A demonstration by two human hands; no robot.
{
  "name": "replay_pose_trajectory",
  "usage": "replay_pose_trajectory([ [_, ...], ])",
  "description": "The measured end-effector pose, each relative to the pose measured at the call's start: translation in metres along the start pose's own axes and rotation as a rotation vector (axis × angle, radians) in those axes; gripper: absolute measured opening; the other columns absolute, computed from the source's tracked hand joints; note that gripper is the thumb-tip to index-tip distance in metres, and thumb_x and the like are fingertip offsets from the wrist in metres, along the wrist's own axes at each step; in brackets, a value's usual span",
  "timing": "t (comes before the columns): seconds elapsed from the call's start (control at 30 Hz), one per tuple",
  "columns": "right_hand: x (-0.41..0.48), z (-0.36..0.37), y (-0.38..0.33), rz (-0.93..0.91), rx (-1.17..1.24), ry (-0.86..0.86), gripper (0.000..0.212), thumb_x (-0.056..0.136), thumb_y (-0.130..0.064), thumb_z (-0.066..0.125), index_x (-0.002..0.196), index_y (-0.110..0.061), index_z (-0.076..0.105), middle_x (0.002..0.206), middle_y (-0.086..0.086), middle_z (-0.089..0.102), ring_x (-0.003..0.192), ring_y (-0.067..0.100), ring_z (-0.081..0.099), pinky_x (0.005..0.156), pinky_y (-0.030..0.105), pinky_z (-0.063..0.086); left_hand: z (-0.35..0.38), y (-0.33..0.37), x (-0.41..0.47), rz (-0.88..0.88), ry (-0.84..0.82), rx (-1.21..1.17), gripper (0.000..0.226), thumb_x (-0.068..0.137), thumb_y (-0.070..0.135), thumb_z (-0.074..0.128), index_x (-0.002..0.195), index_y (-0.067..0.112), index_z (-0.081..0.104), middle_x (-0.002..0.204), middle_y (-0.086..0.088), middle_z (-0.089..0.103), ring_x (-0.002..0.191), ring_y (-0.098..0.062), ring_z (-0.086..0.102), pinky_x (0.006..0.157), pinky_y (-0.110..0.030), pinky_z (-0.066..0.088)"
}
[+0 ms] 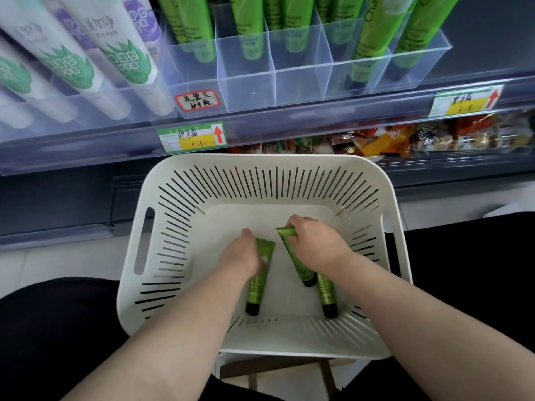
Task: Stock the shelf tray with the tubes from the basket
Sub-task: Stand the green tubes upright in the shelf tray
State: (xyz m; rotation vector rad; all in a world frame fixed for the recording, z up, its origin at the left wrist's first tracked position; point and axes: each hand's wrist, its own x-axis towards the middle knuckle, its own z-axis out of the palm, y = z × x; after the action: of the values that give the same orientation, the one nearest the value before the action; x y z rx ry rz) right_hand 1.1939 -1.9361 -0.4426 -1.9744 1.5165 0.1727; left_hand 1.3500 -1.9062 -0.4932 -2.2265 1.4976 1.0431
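now the left hand [242,254] grips the left green tube [257,285] and the right hand [314,243] the middle green tube [298,266], both lying with caps toward the person; the clear shelf tray [249,88] sits up ahead, beyond the white basket [260,160].

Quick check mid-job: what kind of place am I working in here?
Most likely a shop aisle, probably a small supermarket. Handwritten price labels with red arrows sit on the shelf edge, a clear divided tray holds green tubes, and snack packets lie on the shelf below.
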Motion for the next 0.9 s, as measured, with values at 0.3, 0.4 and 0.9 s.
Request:
replay_pose_trajectory([
  [0.3, -0.011, -0.018, -0.008, -0.092, -0.005, 0.101, 0.019, 0.095, -0.021, 0.047, 0.114, -0.024, 0.050, 0.102, 0.000, 0.057, 0.083, 0.024, 0.058, 0.066, 0.037, 0.052, -0.016, -0.013, -0.003, 0.092, 0.069, -0.152, 0.019, 0.085, 0.033, 0.063, 0.095, 0.020, 0.054, 0.093, -0.002, 0.062, 0.086, -0.023, 0.057, 0.070, -0.029, 0.045],
  [0.4, -0.017, -0.030, -0.012, -0.100, 0.032, 0.206, 0.018, 0.095, -0.022, 0.047, 0.112, -0.024, 0.052, 0.096, -0.005, 0.056, 0.080, 0.019, 0.056, 0.064, 0.036, 0.052, -0.030, -0.014, -0.014, 0.200, 0.208, -0.278, 0.021, 0.085, 0.028, 0.065, 0.101, 0.027, 0.051, 0.088, 0.003, 0.062, 0.081, -0.022, 0.059, 0.066, -0.028, 0.044],
  [0.9, -0.070, -0.125, -0.039, -0.225, -0.055, 0.704, 0.019, 0.093, -0.022, 0.050, 0.111, -0.022, 0.056, 0.106, -0.002, 0.062, 0.099, 0.023, 0.053, 0.074, 0.036, 0.046, -0.136, 0.039, -0.110, 0.561, 0.762, -0.499, 0.019, 0.088, 0.024, 0.065, 0.104, 0.028, 0.058, 0.083, 0.009, 0.061, 0.079, -0.017, 0.057, 0.068, -0.028, 0.041],
])
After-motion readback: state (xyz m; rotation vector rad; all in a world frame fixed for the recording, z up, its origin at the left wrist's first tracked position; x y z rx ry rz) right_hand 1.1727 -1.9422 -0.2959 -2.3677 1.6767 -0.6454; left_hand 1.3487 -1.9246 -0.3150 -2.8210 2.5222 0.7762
